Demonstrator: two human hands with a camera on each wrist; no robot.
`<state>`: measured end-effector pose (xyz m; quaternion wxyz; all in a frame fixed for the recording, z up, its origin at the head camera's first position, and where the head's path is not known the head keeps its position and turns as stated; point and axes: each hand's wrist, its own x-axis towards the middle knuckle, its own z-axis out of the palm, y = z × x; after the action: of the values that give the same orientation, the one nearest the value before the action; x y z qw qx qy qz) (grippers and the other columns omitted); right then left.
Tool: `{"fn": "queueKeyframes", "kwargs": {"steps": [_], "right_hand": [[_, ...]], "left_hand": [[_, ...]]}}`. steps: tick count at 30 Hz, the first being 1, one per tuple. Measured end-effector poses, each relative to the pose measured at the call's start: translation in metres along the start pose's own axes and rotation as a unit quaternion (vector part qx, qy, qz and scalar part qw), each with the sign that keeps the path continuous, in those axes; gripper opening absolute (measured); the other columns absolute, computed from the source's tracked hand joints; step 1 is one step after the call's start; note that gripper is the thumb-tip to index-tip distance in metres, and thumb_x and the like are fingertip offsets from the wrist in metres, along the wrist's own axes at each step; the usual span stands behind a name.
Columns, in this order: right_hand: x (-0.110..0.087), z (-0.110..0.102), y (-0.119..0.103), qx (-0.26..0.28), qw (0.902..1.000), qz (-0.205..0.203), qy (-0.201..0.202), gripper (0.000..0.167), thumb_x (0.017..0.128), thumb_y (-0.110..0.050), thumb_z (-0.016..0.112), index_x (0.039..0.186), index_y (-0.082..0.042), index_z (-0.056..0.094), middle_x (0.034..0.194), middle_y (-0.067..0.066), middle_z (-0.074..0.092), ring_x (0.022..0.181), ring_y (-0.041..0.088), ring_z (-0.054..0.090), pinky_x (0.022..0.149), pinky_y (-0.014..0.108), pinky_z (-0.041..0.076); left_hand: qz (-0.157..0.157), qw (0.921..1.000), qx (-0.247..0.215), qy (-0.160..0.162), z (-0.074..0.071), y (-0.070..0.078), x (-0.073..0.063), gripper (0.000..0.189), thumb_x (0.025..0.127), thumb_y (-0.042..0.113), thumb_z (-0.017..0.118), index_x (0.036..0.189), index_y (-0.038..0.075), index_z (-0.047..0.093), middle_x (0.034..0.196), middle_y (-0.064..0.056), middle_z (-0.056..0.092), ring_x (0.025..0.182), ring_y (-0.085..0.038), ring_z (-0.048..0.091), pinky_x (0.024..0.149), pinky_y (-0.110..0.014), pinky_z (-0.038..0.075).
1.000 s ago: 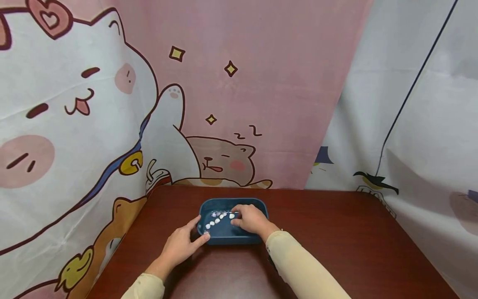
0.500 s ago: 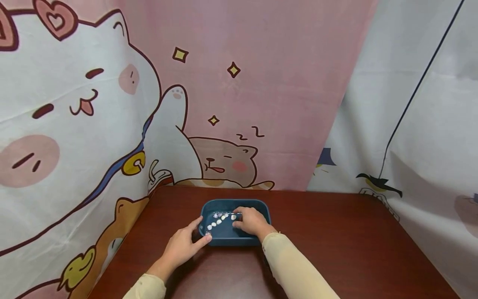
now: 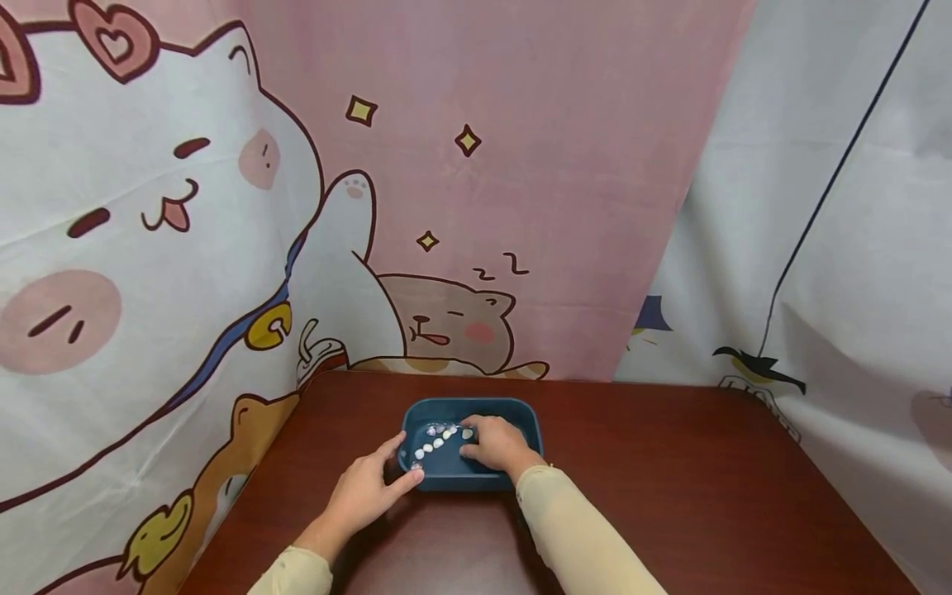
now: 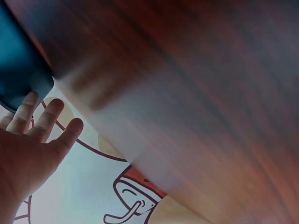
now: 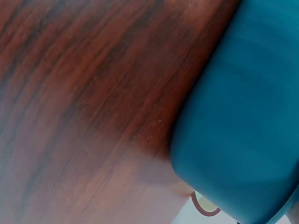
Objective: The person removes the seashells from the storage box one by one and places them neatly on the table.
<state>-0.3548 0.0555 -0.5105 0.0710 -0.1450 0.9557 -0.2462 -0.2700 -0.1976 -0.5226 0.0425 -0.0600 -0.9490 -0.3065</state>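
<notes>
A dark blue rectangular tub sits on the table. In it, small white pebbles form a slanting row, with a few clear or purplish ones towards the back. My left hand steadies the tub's left end, thumb at the front corner and fingers along the side; the left wrist view shows those fingers extended. Over the tub's right half reaches my right hand, thumb and index finger apart. One pebble lies right at the index fingertip. The right wrist view shows mainly the tub's outside wall.
The reddish-brown wooden table extends to both sides and in front of the tub. A pink and white cartoon-printed cloth hangs behind it and at the sides.
The head view has shifted slightly. My right wrist and sleeve have moved a little to the left, and the pebble at the fingertip looks darker. The left hand has stayed at the tub's end.
</notes>
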Motion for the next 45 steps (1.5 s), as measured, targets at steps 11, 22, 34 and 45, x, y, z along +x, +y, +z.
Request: {"fn": "queueKeyframes", "kwargs": {"steps": [11, 22, 34, 45], "right_hand": [[0.003, 0.003, 0.007, 0.058, 0.9981, 0.015, 0.011, 0.047, 0.096, -0.033, 0.081, 0.139, -0.017, 0.071, 0.12, 0.011, 0.075, 0.102, 0.023, 0.067, 0.101, 0.055, 0.057], [0.007, 0.004, 0.005, 0.064, 0.9953, 0.07, 0.018, 0.039, 0.094, -0.037, 0.082, 0.129, -0.019, 0.078, 0.14, 0.012, 0.071, 0.127, 0.033, 0.063, 0.115, 0.063, 0.047], [0.01, 0.007, -0.012, 0.048, 0.9917, 0.107, 0.052, 0.027, 0.087, -0.03, 0.09, 0.112, -0.021, 0.086, 0.119, 0.004, 0.081, 0.106, 0.026, 0.068, 0.102, 0.057, 0.055], [0.006, 0.006, -0.008, 0.055, 0.9933, 0.099, 0.025, 0.009, 0.089, -0.028, 0.089, 0.096, -0.021, 0.086, 0.102, 0.0, 0.078, 0.094, 0.021, 0.061, 0.097, 0.055, 0.053]], "left_hand": [[-0.004, 1.0, 0.003, 0.002, 0.0, -0.002, -0.001, 0.082, 0.092, 0.061, 0.077, 0.159, 0.021, 0.053, 0.137, -0.012, 0.074, 0.113, -0.025, 0.073, 0.097, -0.059, 0.06], [-0.008, 1.0, -0.001, -0.001, 0.005, -0.001, 0.002, 0.081, 0.092, 0.06, 0.078, 0.159, 0.022, 0.052, 0.134, -0.011, 0.074, 0.108, -0.022, 0.071, 0.097, -0.059, 0.06], [-0.018, 0.9998, -0.006, -0.004, 0.002, 0.0, 0.001, 0.081, 0.091, 0.06, 0.078, 0.159, 0.024, 0.053, 0.125, -0.009, 0.076, 0.096, -0.018, 0.067, 0.089, -0.054, 0.062], [-0.019, 0.9997, -0.01, -0.011, 0.001, 0.002, -0.002, 0.082, 0.092, 0.061, 0.078, 0.159, 0.022, 0.052, 0.135, -0.013, 0.074, 0.106, -0.023, 0.071, 0.096, -0.061, 0.06]]}}
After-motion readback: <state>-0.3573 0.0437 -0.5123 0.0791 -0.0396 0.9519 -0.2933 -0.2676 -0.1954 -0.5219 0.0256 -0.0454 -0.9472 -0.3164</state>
